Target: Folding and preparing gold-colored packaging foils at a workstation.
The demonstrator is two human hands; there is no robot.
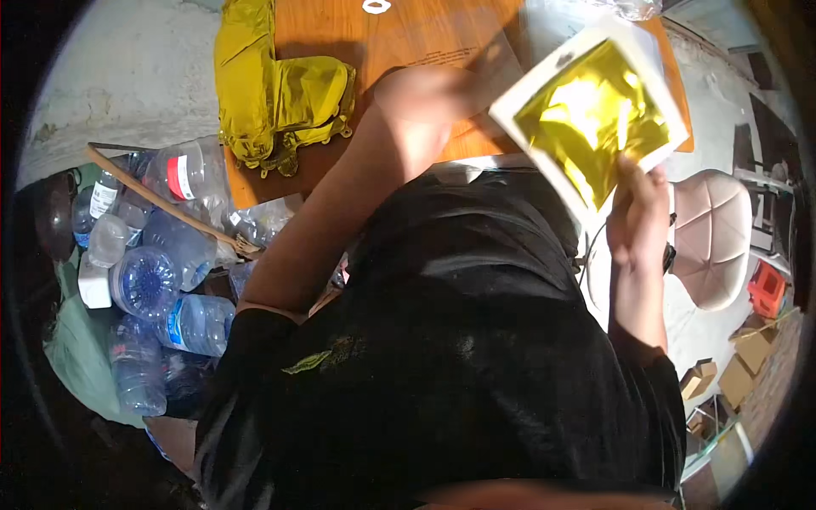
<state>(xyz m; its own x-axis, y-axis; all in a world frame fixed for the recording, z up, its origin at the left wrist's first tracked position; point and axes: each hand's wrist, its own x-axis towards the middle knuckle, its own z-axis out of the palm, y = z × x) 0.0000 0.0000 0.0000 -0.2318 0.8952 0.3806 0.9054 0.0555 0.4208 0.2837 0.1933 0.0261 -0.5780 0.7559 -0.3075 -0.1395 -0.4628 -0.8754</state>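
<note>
My right hand [639,217] pinches the lower right edge of a square white-bordered packet [595,119], whose shiny gold foil middle catches the light. The packet is tilted above the right side of the wooden table [314,25]. Over the table's middle is my left hand [425,102], smeared by motion, with its fingers not readable. A thin clear film seems to stretch between it and the packet, but I cannot tell whether the hand holds it. To its left lies crumpled gold foil [280,93] with small tabs, like flat, deflated foil balloons, overhanging the table's near left edge.
Clear plastic bottles [149,280] are heaped on the left, with a wooden stick [161,200] across them. A white ring [376,6] and clear plastic wrap [629,8] lie at the far side. On the right stand a padded chair [714,238], a red bin [767,289] and cardboard boxes [748,357].
</note>
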